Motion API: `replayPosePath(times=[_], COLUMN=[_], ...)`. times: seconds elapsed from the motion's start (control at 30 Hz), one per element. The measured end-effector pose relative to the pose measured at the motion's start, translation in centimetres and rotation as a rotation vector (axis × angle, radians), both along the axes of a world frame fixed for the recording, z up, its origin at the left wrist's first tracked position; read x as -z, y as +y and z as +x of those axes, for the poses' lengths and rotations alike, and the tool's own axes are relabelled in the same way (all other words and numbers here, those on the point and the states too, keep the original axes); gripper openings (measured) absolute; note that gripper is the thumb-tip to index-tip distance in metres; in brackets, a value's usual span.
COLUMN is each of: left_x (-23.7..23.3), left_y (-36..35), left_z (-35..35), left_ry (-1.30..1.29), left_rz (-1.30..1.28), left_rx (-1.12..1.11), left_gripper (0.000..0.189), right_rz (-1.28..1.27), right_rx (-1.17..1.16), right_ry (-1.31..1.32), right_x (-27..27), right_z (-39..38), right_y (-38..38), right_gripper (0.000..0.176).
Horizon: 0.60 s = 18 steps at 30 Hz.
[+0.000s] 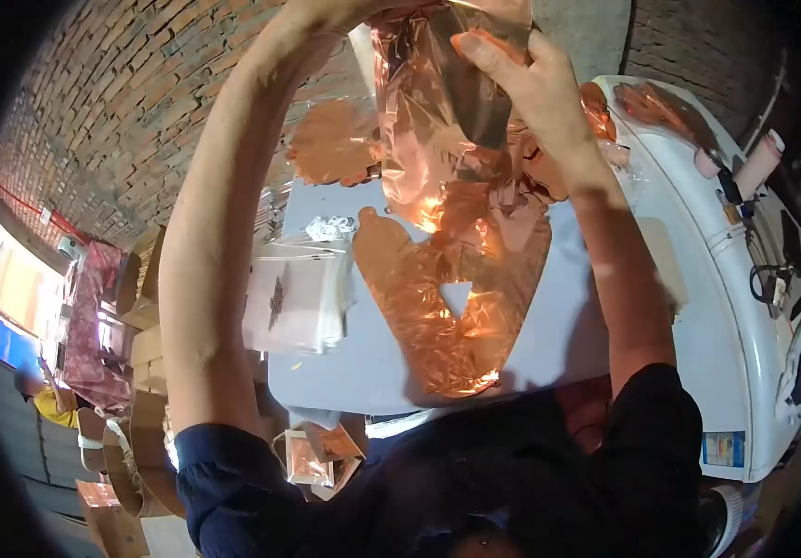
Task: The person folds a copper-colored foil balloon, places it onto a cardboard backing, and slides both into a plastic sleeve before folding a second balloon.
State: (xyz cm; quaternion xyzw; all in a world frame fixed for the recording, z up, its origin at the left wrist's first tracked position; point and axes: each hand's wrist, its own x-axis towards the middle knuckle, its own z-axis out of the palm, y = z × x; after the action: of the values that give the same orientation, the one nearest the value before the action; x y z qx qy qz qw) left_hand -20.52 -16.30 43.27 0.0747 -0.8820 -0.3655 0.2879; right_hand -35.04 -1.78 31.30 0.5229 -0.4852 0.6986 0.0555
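Observation:
A crumpled sheet of shiny copper-coloured foil [410,130] hangs from my raised hands at the top of the view. My right hand [535,79] pinches its upper right side, thumb in front and fingers behind. My left hand [377,7] reaches in at the top edge, its fingers mostly cut off by the frame. Below, a flat copper foil balloon [503,321] with a small triangular hole lies on the pale table [326,381], its narrow end towards me. The hanging foil overlaps its upper part.
Clear plastic bags [298,298] are stacked at the table's left, with a small white bundle [331,228] behind them. More copper foil [333,139] lies at the back. A white curved-sided unit [721,325] stands right; cardboard boxes [145,358] and a person in yellow [54,406] are left.

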Motion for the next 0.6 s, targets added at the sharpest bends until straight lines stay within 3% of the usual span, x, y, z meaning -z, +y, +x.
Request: replayPosePath(times=[0.07,0.17,0.2,0.23,0.3,0.43,0.6], left_x=[-0.1,0.3,0.0,0.3,1.1,2.8,3.2], left_y=[0.4,0.9,-0.2,-0.9,-2.1,-3.8,-0.9], left_z=[0.3,1.1,1.6,1.9,2.7,4.1,6.0], left_ry=[-0.009,0.042,-0.123,-0.116,-0.101,-0.024,-0.242], left_rz=[0.035,-0.014,-0.071,-0.031,0.048,0.240,-0.089], left_rx=[0.049,0.228,0.141,0.155,0.180,0.192,0.025], left_gripper=[0.033,0.045,0.058,0.060,0.064,0.065,0.075], right_rz=[0.033,0.166,0.192,0.217,0.177,0.253,0.402], right_rx=[-0.112,-0.150,-0.144,-0.138,-0.059,-0.142,-0.204], right_ry=[-0.130,-0.077,-0.042,-0.006,0.066,0.165,0.253], right_x=[0.9,-1.4,-1.4,-1.4,-1.1,-0.4,0.5], right_z=[-2.0,0.5,0.4,0.2,-0.9,-0.7,-0.1], right_y=[-1.1,1.2,1.3,1.4,1.0,1.4,1.1], right_gripper=[0.039,0.029,0.036,0.042,0.039,0.037,0.033])
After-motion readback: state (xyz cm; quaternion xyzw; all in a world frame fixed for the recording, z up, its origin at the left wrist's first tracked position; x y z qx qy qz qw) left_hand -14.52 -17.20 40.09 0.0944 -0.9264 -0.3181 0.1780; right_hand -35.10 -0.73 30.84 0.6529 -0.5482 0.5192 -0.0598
